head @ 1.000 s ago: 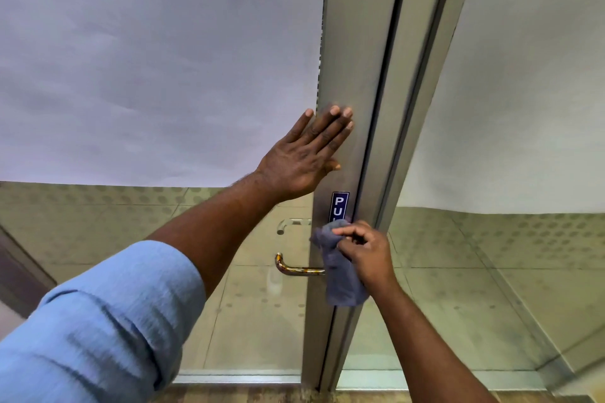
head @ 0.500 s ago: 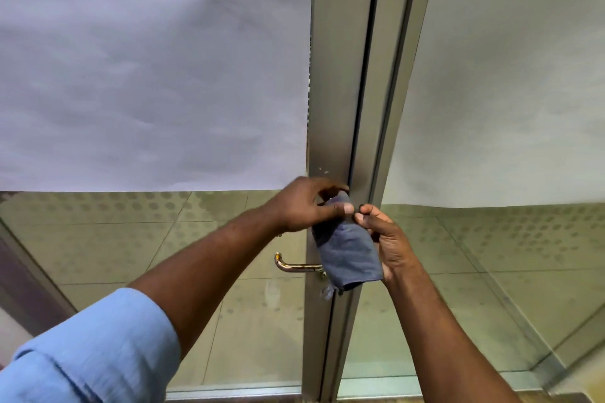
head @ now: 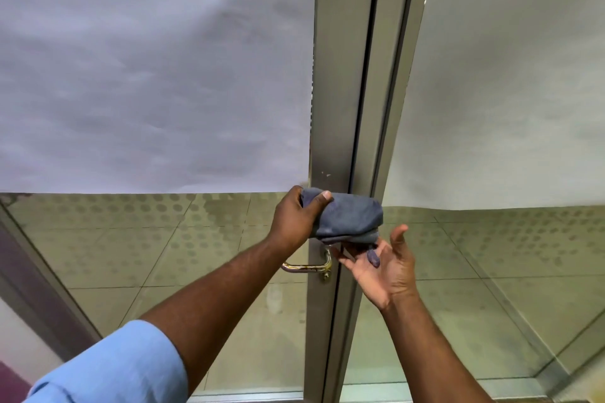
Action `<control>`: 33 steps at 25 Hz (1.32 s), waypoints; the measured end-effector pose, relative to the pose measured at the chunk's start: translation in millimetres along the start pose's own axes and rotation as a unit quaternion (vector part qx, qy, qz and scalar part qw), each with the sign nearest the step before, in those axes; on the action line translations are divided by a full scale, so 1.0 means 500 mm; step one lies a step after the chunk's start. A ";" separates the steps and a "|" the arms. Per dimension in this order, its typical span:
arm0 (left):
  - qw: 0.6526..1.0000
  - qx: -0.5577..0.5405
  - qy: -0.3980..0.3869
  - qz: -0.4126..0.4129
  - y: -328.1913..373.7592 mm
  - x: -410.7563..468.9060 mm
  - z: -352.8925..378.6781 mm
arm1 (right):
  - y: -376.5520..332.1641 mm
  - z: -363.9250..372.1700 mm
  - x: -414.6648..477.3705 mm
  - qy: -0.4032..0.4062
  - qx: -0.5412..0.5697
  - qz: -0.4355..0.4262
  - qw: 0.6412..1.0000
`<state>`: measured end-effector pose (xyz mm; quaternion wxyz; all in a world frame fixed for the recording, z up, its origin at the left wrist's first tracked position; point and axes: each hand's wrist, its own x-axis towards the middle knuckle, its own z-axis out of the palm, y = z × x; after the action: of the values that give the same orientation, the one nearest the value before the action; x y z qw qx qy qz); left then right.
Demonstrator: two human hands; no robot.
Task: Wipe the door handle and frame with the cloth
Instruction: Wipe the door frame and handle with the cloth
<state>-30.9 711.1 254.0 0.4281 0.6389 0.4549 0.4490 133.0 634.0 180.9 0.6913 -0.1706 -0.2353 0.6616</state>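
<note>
Left hand point(head: 294, 217) grasps bunched grey cloth point(head: 350, 216) w/ thumb on top, pressed against metal door frame point(head: 334, 91) just above brass handle point(head: 307, 267). Right hand point(head: 383, 267) released, palm up, fingers spread directly below cloth, a loose corner touching its fingers.

We see through one wide-angle camera on the head, facing forward and slightly down, close to the upright brushed-metal door frame point(head: 330, 75) at centre, with frosted glass panels point(head: 147, 59) bowed outward on either side.
</note>
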 end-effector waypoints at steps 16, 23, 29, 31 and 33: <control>0.911 0.368 -0.022 0.186 -0.061 0.029 -0.049 | 0.059 0.021 0.036 0.280 -0.431 -0.246 0.822; 0.727 0.490 -0.003 0.481 0.041 0.158 -0.083 | 0.024 0.061 0.094 0.234 -0.620 -0.460 0.591; 0.651 0.536 -0.023 0.537 0.047 0.229 -0.080 | 0.048 0.050 0.161 0.189 -0.744 -0.419 0.484; 0.647 0.533 -0.015 0.545 0.040 0.236 -0.076 | 0.057 0.043 0.179 0.181 -0.761 -0.413 0.466; 0.644 0.531 -0.004 0.551 0.034 0.244 -0.071 | 0.069 0.023 0.191 0.182 -0.779 -0.401 0.446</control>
<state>-39.4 830.2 300.8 -0.3096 0.8910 0.1777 0.2804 99.4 730.7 181.0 0.4835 -0.6408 -0.5632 -0.1962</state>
